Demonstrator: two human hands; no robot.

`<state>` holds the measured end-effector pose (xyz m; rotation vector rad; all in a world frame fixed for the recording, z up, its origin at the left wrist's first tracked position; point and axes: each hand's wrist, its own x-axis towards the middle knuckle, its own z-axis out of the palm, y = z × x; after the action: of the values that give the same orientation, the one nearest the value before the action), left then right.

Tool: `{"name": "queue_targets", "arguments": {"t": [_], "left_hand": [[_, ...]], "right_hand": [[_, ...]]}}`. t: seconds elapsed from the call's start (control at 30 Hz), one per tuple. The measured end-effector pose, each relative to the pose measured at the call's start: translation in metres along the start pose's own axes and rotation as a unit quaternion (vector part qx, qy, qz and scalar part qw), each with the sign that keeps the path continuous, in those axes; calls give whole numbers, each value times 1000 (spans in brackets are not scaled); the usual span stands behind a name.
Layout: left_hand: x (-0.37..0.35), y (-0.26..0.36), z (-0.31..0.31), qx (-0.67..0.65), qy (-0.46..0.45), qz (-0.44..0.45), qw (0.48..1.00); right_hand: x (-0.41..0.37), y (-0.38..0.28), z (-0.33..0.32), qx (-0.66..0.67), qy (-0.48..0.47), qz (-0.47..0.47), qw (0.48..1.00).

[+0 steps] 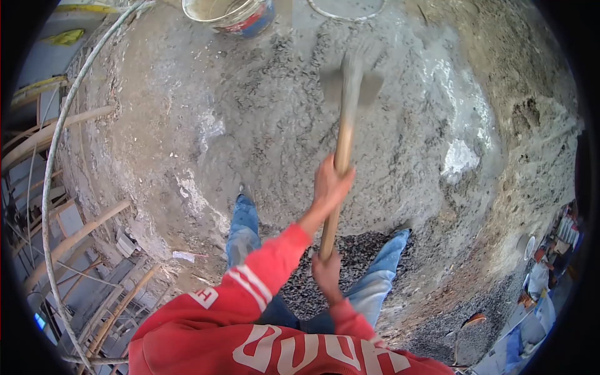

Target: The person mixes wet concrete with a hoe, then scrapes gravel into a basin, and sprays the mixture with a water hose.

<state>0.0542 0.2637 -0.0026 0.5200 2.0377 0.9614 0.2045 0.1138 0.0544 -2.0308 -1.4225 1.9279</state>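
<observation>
My left hand (333,183) is closed round the middle of the wooden handle of a hoe (345,140). Lower down, close to my body, my right hand (327,273) grips the same handle near its end. The hoe's wide metal blade (370,87), smeared by motion, is at the far end over wet grey concrete mix (281,119). The handle's upper part is coated in grey. Dark gravel (306,284) lies between my legs, just below the wet mix.
A bucket (250,19) stands at the top, with a second round rim (347,14) beside it. A pale hose (53,150) curves down the left, past wooden poles (81,237). Another gravel pile (462,312) lies lower right, near assorted clutter (537,281).
</observation>
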Motion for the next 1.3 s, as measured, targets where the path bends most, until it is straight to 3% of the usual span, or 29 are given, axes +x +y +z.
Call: {"name": "queue_targets", "arguments": {"t": [0.1,0.23,0.3,0.37,0.4,0.47,0.53,0.6,0.73,0.8,0.83,0.87,0.9,0.93,0.97,1.07,1.1,1.17,1.3], "left_hand": [[129,23,-27,-6,38,88,995],[299,15,-53,77,100,131,983],[360,-14,-67,113,107,105,982],[381,-52,-83,121,101,84,984],[375,-59,-95,102,80,54,990],[348,-70,-103,129,73,-12,989],[340,-111,-91,179,164,47,969],[285,-96,-96,72,114,-25,991],[226,-114,-75,-37,69,-161,984],[183,-146,-47,33,61,-190,979],[129,-114,-45,8,86,-167,982],[102,-147,-29,23,87,-173,981],[64,-156,-25,20,85,-155,984],[22,-141,-29,10,62,-171,983],[-14,-167,-20,37,83,-160,983],[-101,-118,-35,-78,68,-256,961],[-115,-107,-39,-81,72,-259,960],[-128,-95,-49,-233,111,-278,925],[-40,-73,-108,-264,185,-149,935]], "right_hand": [[125,-58,51,78,-18,-77,994],[279,-131,127,49,-12,-169,984],[305,-166,155,74,-68,-76,992],[314,-151,196,22,-29,-96,995],[316,-144,208,-31,9,-119,992],[293,-120,213,-32,-4,-84,996],[263,-114,208,-39,-20,-54,998],[231,-106,182,-92,-27,-47,994],[177,-76,120,-201,-28,-69,977],[143,-44,86,-201,-60,-44,977],[119,-27,69,-194,-74,-36,977],[90,-2,57,-191,-63,-57,978],[58,2,46,-165,-64,-19,984],[30,33,39,-180,-55,-49,981],[2,47,34,-208,-46,-33,976],[-59,70,9,-192,-75,-12,978],[-71,79,2,-216,-58,0,975],[-58,92,0,-242,-47,11,969],[49,42,50,-247,-82,-123,958]]}}
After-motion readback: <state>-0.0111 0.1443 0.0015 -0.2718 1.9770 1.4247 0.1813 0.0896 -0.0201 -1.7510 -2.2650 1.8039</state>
